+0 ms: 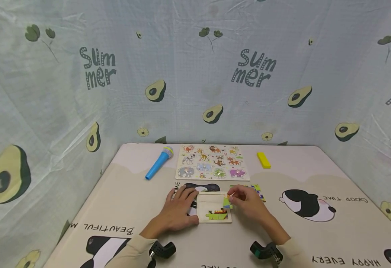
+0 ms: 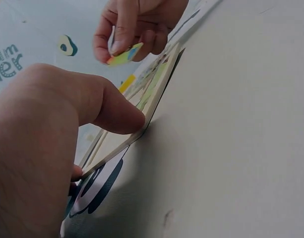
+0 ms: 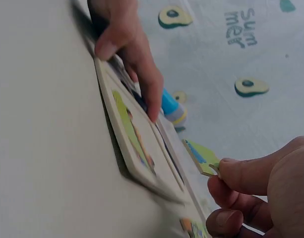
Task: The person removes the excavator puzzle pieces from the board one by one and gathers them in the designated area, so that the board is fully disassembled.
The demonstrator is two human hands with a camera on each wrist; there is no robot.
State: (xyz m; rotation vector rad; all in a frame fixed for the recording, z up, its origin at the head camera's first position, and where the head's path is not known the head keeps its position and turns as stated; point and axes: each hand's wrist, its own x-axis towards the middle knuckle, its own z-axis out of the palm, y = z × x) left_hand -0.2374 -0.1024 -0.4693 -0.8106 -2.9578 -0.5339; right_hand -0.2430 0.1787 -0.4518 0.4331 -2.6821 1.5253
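Observation:
A small square wooden puzzle tray (image 1: 208, 201) lies on the table in front of me. Fitted along its near side are joined puzzle pieces (image 1: 217, 215) with a green and red picture. My left hand (image 1: 178, 211) holds the tray at its left side, thumb at the near corner and fingers at the far corner. Between thumb and fingertips my right hand (image 1: 249, 201) pinches a green and blue puzzle piece (image 3: 201, 157). In the right wrist view that piece is raised above the tray. More loose puzzle pieces (image 1: 258, 189) lie behind the right hand, partly hidden by it.
Behind the tray lies a larger animal puzzle board (image 1: 212, 162). A blue toy microphone (image 1: 159, 163) is at its left, and a yellow block (image 1: 263, 160) at its right. Patterned cloth (image 1: 188, 74) hangs round the table's back and sides.

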